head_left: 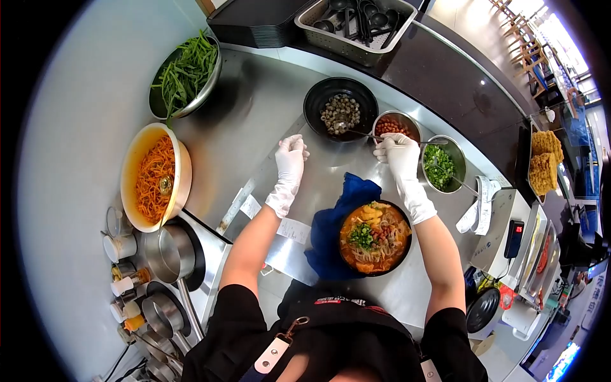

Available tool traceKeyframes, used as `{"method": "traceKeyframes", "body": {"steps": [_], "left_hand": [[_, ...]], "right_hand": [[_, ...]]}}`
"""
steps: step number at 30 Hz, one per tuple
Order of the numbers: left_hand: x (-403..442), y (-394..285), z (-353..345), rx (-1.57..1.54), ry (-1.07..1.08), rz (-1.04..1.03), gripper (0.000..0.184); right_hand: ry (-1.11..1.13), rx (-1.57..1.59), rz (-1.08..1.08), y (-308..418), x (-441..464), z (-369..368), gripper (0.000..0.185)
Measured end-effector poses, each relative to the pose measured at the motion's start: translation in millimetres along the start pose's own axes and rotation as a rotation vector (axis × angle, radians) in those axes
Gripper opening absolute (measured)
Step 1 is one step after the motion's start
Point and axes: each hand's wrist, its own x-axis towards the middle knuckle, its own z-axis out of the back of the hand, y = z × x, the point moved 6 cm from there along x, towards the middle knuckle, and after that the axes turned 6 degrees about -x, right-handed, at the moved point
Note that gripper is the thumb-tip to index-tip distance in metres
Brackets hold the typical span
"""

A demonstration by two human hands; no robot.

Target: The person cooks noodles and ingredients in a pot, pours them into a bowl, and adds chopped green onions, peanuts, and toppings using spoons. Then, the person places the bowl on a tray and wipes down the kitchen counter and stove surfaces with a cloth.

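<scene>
My right hand (400, 155), in a white glove, is closed on the handle of a metal spoon (363, 133). The spoon's bowl end rests over small round brownish pieces, perhaps snails, in a black bowl (313, 116). Below that hand sits a black bowl of noodle soup (375, 237), topped with chopped scallions, peanuts and fried pieces. A blue cloth (326, 245) lies beside and partly under it. My left hand (292, 156), also gloved, hovers over the steel counter with its fingers curled in and nothing visible in them.
Around the hands stand a metal pot of peanuts (417, 121) and one of chopped scallions (461, 162). Leafy greens fill a steel bowl (215, 70) at the upper left, above a tub of shredded carrot (185, 172). Pans (170, 254) line the left; a receipt printer (499, 229) stands right.
</scene>
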Motion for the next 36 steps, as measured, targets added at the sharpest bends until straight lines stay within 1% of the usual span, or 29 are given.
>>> {"method": "traceKeyframes", "body": {"steps": [3, 5, 8, 9, 11, 12, 13, 15, 17, 19, 21, 22, 23, 25, 26, 28, 29, 31, 32, 33, 34, 35, 36], "left_hand": [[-4, 0, -2, -0.018, -0.006, 0.021, 0.019], [-4, 2, 2, -0.013, -0.005, 0.019, 0.018], [-5, 1, 9, -0.005, -0.001, 0.019, 0.019], [-6, 2, 12, 0.001, 0.001, 0.025, 0.019], [-11, 0, 15, 0.000, -0.015, 0.035, 0.019], [-8, 3, 19, -0.025, 0.002, -0.005, 0.019], [-8, 3, 20, -0.017, 0.001, -0.012, 0.019], [-11, -1, 20, 0.022, -0.004, -0.004, 0.019], [-13, -1, 21, 0.032, -0.007, -0.004, 0.020], [-14, 3, 23, 0.023, -0.005, 0.008, 0.020], [-16, 2, 21, 0.029, 0.008, 0.005, 0.020], [-18, 1, 18, 0.031, 0.015, 0.004, 0.020], [-20, -1, 15, 0.031, 0.021, 0.003, 0.020], [-22, -3, 12, 0.045, 0.028, -0.001, 0.020], [-22, -4, 11, 0.044, 0.029, -0.002, 0.020], [-19, -10, 10, 0.061, 0.034, -0.024, 0.020], [-17, -14, 12, 0.059, 0.028, -0.033, 0.020], [-8, -28, 12, 0.056, 0.024, -0.075, 0.019], [2, -35, 13, 0.058, 0.027, -0.093, 0.019], [13, -43, 15, 0.059, 0.025, -0.115, 0.020], [28, -54, 17, 0.137, 0.008, -0.216, 0.021], [41, -68, 17, 0.187, -0.017, -0.257, 0.023], [54, -87, 16, 0.340, -0.050, -0.391, 0.024]], "right_hand": [[-0.018, 0.032, -0.030, 3, 2, 4, 0.016], [-0.021, 0.017, -0.002, 4, -1, 6, 0.016], [-0.020, 0.057, 0.111, 12, -11, 20, 0.015], [-0.037, 0.057, 0.075, 9, -18, 32, 0.016], [-0.013, 0.091, 0.146, 23, -45, 56, 0.016], [-0.031, 0.034, 0.064, 28, -64, 71, 0.017], [-0.038, 0.043, 0.024, 26, -82, 87, 0.018], [-0.087, -0.029, 0.014, 36, -125, 115, 0.020], [-0.091, -0.124, 0.038, 30, -166, 144, 0.021], [-0.108, -0.311, 0.108, 23, -205, 164, 0.021], [-0.112, -0.398, 0.241, 12, -239, 171, 0.022], [-0.062, -0.597, 0.377, 14, -252, 170, 0.021], [-0.016, -0.871, 0.578, 17, -264, 164, 0.019], [-0.020, -0.935, 0.772, 18, -276, 154, 0.018], [-0.022, -0.936, 0.774, 18, -275, 152, 0.018], [-0.128, -0.776, 0.646, 20, -256, 159, 0.019], [-0.126, -0.771, 0.657, 23, -247, 154, 0.019], [-0.200, -0.311, 0.415, 22, -210, 155, 0.025], [-0.185, -0.175, 0.384, 24, -189, 146, 0.024], [-0.158, -0.156, 0.431, 33, -168, 131, 0.024], [-0.141, -0.088, 0.384, 38, -145, 116, 0.023], [-0.123, -0.027, 0.331, 41, -124, 100, 0.023], [-0.103, 0.035, 0.315, 42, -102, 81, 0.023]]}}
